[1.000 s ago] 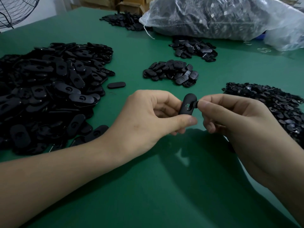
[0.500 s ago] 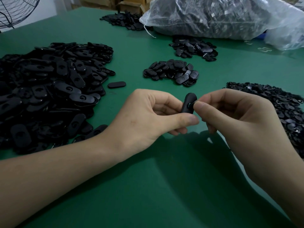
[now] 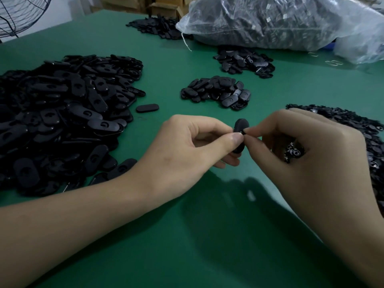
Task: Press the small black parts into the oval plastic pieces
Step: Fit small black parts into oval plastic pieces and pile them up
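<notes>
My left hand (image 3: 187, 148) pinches a black oval plastic piece (image 3: 241, 125) upright above the green table (image 3: 187, 235), thumb on its near face. My right hand (image 3: 307, 154) meets it from the right, thumb and forefinger tips pinching a small black part (image 3: 243, 132) against the oval's middle. That part is mostly hidden by the fingertips. Several more small black parts (image 3: 294, 152) sit in my right palm under the curled fingers.
A big heap of oval pieces (image 3: 62, 117) fills the left side, with one loose oval (image 3: 147, 107) beside it. Two smaller piles (image 3: 216, 91) (image 3: 243, 61) lie beyond my hands. Small parts (image 3: 353, 125) are heaped at right. A clear bag (image 3: 280, 21) lies at the back.
The oval piece has turned more edge-on to me. My right fingertips have closed in onto its middle, and my left thumb has slid up onto its face.
</notes>
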